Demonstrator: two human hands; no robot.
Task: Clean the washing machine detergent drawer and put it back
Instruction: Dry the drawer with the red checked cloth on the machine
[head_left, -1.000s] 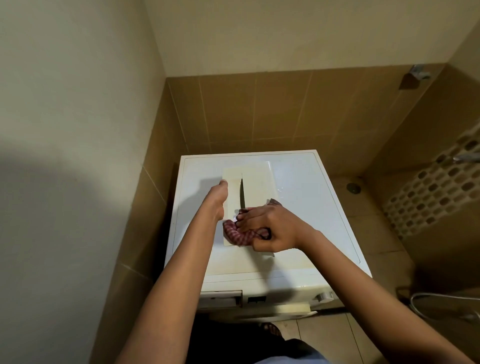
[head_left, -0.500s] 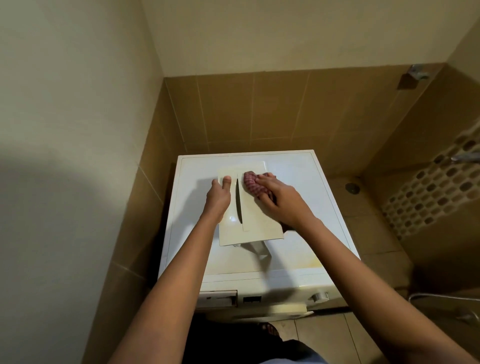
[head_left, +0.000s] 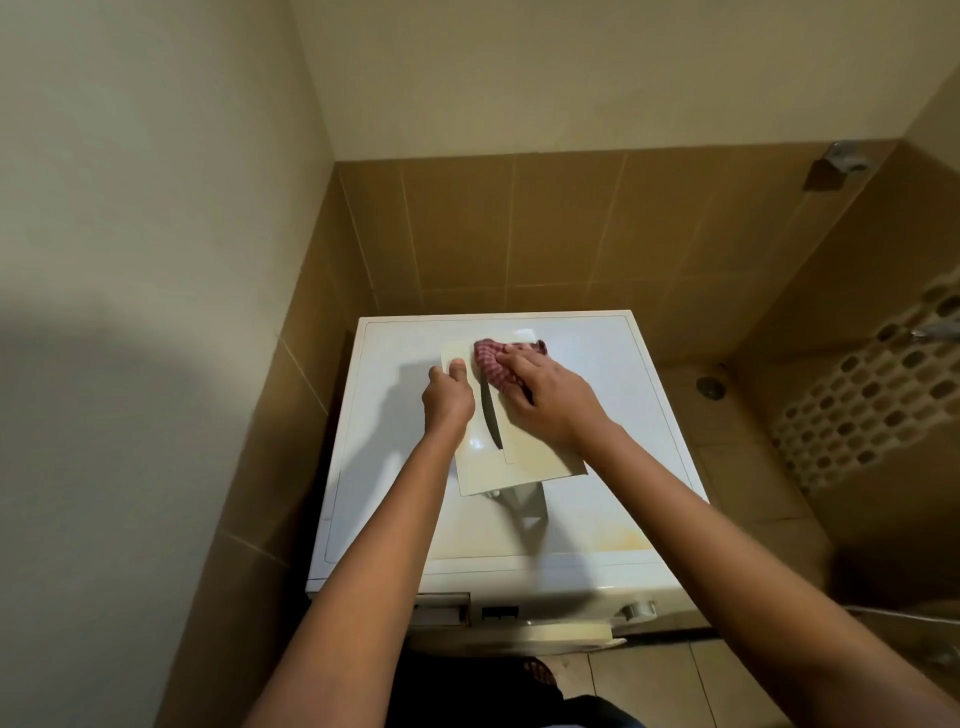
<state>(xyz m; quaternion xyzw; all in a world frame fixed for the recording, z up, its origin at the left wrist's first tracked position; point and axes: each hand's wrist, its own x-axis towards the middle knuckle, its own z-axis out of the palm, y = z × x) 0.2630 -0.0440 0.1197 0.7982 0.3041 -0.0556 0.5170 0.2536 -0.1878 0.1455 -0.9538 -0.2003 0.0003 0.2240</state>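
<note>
**Here, the detergent drawer (head_left: 519, 460) lies on top of the washing machine (head_left: 395, 467)**

We see the white washing machine standing in a tiled corner, and we place everything else by it. The cream drawer rests flat on the machine's top surface, towards the back and about midway across. A dark slit runs along its length.

Our left hand (head_left: 448, 397) is over the machine's top, at the drawer's left edge. It grips that edge with the thumb laid on top and the fingers curled at the side. Our right hand (head_left: 545, 400) is over the back half of the machine's top and grips a bunched red-checked cloth (head_left: 491, 366). It presses the cloth onto the drawer's far end, just right of the slit.

On the machine's front panel, at the left, the drawer slot (head_left: 441, 608) gapes open. At the right of that panel sits a round dial (head_left: 636, 609).
</note>
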